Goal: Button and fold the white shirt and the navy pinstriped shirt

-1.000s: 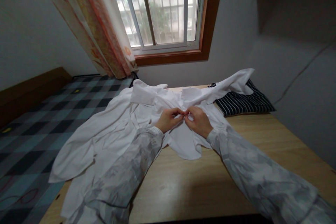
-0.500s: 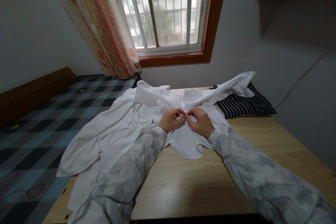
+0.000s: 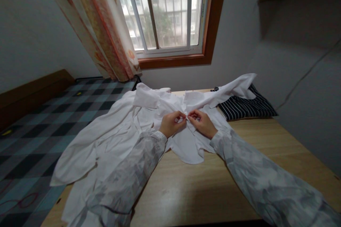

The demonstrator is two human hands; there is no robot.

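A white shirt lies on the wooden table, its collar toward the window and one sleeve stretched out to the right. Over the front of it, my left hand pinches the cloth between thumb and fingertips. My right hand pinches the shirt from the other side, its fingertips almost meeting those of the left. The small detail between the fingertips is too fine to make out. More white cloth spreads left in loose folds and hangs past the table's left edge; I cannot tell whether it is the same garment.
The light wooden table extends toward me and to the right. A black striped cloth item lies at its back right. A bed with a checked cover adjoins the left side. Behind stand a window and a patterned curtain.
Both hands stay at the same place on the shirt, with the fingertips now slightly farther apart. The whole view has shifted a little.
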